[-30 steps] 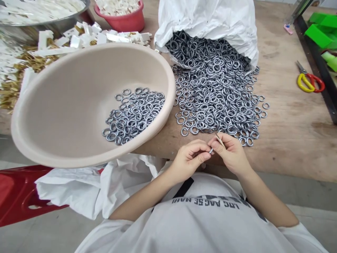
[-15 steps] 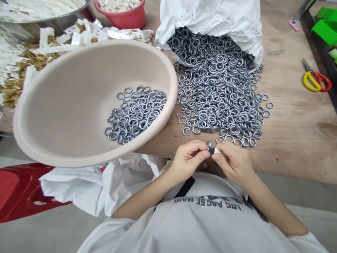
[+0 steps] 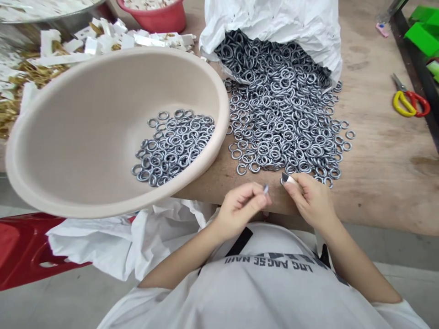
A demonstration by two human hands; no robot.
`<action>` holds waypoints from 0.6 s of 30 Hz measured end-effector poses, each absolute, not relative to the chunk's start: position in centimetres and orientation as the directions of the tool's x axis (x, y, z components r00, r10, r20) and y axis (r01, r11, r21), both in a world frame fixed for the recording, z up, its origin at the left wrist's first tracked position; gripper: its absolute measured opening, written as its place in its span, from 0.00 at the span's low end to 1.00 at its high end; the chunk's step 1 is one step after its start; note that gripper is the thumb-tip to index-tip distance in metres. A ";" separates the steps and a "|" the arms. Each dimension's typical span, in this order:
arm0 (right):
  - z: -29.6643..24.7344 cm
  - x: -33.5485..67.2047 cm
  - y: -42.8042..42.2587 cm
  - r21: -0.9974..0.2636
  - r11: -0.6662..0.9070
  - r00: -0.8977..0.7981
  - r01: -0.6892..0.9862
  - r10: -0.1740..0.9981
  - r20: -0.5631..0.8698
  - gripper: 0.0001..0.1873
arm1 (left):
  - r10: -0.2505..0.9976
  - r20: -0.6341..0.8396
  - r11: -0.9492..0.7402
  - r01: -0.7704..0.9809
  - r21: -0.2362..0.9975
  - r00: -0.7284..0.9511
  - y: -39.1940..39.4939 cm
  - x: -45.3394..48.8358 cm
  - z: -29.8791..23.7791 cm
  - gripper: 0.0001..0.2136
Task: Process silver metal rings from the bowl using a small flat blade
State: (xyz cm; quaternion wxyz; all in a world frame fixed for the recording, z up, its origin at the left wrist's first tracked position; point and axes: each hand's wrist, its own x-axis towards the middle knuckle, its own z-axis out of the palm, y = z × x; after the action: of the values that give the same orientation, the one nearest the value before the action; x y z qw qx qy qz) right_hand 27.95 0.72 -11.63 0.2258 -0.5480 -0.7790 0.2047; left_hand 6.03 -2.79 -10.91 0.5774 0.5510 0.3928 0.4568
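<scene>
My left hand (image 3: 238,208) pinches a small grey metal ring (image 3: 265,188), seen almost edge-on, between thumb and forefinger. My right hand (image 3: 310,198) holds a small white-bodied tool with a dark tip (image 3: 287,179), a short gap from the ring. Both hands hover over the table's near edge, just below a loose pile of grey metal rings (image 3: 281,123) spilling from a white woven sack (image 3: 274,23). To the left, a tilted beige plastic basin (image 3: 68,137) holds a smaller heap of the same rings (image 3: 171,146).
On the wooden table (image 3: 384,183) lie yellow-and-red scissors (image 3: 409,103), with green objects (image 3: 423,39) beyond. White plastic pieces and brass parts (image 3: 85,55) lie behind the basin, near a red tub (image 3: 152,13). White cloth (image 3: 103,242) and a red stool (image 3: 24,246) sit below the table edge.
My hands have drawn apart, the right hand moving rightward with the tool away from the ring held in my left hand. The view has shifted slightly.
</scene>
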 end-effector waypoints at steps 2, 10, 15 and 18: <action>-12.2 27.8 0.7 -0.451 0.338 -0.320 0.826 0.940 0.118 0.16 | 0.983 -0.032 0.055 -0.130 0.990 0.178 -2.6 5.8 -11.3 0.12; -11.4 27.5 0.7 -0.644 0.312 -0.368 0.699 0.928 0.051 0.10 | 0.987 0.095 -0.119 0.182 0.976 0.132 -2.1 6.3 -11.8 0.09; -10.8 26.2 0.0 -0.936 0.163 -0.356 0.312 0.934 0.044 0.14 | 0.973 0.122 -0.156 0.166 0.974 0.197 -1.9 7.0 -11.9 0.12; -11.4 25.5 -0.7 -0.991 0.036 -0.312 0.129 0.950 -0.006 0.12 | 0.985 -0.044 0.050 -0.027 0.998 0.168 -2.0 7.4 -12.0 0.15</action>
State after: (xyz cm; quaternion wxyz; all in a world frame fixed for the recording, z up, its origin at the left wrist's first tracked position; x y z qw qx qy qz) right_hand 25.53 -0.66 -11.36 0.3840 -0.4431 -0.6089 0.5343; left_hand 7.38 -2.03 -11.98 0.5595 0.5204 0.4601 0.4521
